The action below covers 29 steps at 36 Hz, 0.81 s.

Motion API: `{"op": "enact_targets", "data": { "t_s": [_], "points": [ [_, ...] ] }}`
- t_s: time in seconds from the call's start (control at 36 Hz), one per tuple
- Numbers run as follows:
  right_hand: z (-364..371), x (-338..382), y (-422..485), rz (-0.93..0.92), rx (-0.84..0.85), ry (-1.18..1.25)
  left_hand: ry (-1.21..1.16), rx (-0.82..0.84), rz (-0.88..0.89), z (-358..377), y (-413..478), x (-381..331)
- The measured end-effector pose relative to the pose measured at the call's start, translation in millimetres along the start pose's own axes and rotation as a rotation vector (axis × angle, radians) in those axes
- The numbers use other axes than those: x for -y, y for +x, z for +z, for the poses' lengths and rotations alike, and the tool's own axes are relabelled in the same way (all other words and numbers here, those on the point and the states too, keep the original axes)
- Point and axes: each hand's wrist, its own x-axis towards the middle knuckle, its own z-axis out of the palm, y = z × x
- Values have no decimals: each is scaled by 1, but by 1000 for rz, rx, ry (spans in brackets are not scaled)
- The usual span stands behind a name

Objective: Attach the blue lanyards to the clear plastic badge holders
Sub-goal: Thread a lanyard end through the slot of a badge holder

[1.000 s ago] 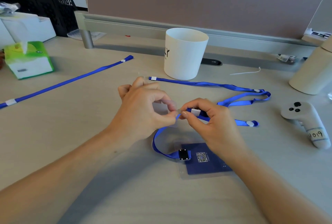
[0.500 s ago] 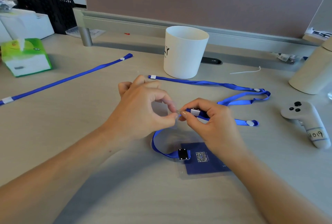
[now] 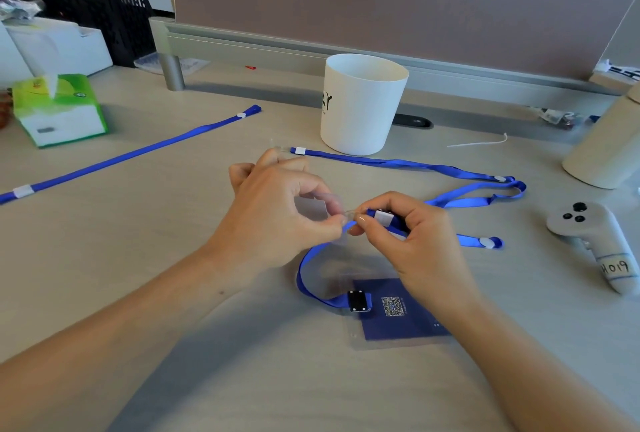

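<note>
Pinching lanyard (image 3: pixel 349 225) — both hands (image 3: pixel 277 210) meeting.

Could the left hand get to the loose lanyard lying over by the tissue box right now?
Probably yes: bare desk lies between the left hand and that lanyard. But its fingers are pinching a clear strap, so they would need to let go first.

Both forearms come into view bare — no sleeves, no watch, no bracelet on either wrist. The left hand (image 3: pixel 277 220) and the right hand (image 3: pixel 412 244) carry no rings or gloves, and the fingernails are short and unpainted. A small dark spot — a mole, by the look of it — sits on the left forearm just below the wrist.
</note>
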Motion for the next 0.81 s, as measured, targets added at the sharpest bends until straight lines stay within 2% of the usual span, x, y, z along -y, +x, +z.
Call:
{"op": "enact_targets", "data": {
  "t_s": [0.28, 0.67, 0.81],
  "points": [
    [0, -4, 1, -5, 50, -4, -2, 22, -51, 0, 0, 2],
    [3, -4, 0, -41, 2, 31, -3, 49, -31, -2, 0, -1],
    [3, -4, 2, 4, 1, 58, 17, 59, 16, 0, 0, 1]
  ]
}}
